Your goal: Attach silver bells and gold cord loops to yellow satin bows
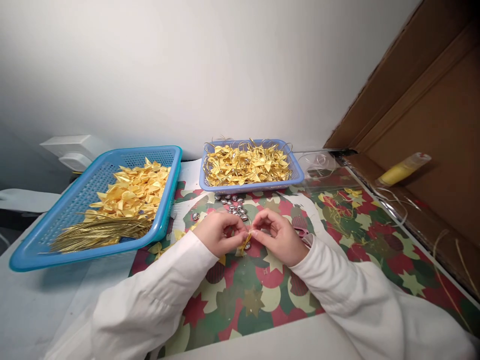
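My left hand (220, 234) and my right hand (278, 237) meet fingertip to fingertip over the patterned sheet. Both are closed in a pinch on a thin gold cord (250, 223), which makes a small loop above the fingers. Just below the fingertips hang a bit of yellow ribbon (243, 247) and a small silver bell (247, 245); the fingers partly hide how they join the cord. More silver bells (233, 206) lie loose just beyond my left hand. A pink-handled tool (301, 231), partly covered, lies beside my right hand.
A blue basket (90, 172) on the left holds yellow ribbon pieces (131, 187) and a bundle of gold cords (101, 234). Behind my hands, a smaller basket (252, 187) is full of yellow bows with cord loops. Thread scraps (339, 210), a yellow tube (403, 169) and cardboard (423, 110) are rightward.
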`<state>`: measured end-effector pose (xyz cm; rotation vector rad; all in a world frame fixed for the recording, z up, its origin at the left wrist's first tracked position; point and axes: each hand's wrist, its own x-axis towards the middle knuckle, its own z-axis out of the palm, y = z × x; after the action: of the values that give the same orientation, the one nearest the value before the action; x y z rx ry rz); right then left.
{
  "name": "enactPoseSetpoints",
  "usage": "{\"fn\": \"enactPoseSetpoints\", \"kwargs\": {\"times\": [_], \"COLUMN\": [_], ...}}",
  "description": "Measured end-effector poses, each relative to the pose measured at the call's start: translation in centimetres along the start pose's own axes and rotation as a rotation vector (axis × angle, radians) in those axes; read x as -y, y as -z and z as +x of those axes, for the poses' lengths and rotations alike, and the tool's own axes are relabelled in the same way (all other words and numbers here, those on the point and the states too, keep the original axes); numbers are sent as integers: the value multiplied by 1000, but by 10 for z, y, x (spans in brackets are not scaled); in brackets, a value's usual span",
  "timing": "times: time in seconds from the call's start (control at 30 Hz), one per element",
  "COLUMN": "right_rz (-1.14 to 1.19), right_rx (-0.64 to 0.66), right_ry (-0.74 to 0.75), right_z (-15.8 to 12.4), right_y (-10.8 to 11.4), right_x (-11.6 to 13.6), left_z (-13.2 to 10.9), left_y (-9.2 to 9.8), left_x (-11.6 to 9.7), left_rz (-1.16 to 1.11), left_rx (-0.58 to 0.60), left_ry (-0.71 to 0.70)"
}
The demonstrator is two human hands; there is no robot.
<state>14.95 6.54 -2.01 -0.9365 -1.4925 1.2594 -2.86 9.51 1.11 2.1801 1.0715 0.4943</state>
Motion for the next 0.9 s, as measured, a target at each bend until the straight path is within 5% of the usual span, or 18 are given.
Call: {"fn": "enactPoseSetpoints", "kwargs": {"times": [0.53, 0.9], "right_rz": [104, 186], "right_rx": [100, 104], "right_ry": [-42, -72], "right_z": [-2, 0], "right_y": [1, 2], "right_x": [0, -1], "left_z": [2, 1], "left_y": [8, 11], "left_x": [12, 11], "left_rz": [-171, -258], "left_rx": [155, 144], "left_ry": [-71, -79]}}
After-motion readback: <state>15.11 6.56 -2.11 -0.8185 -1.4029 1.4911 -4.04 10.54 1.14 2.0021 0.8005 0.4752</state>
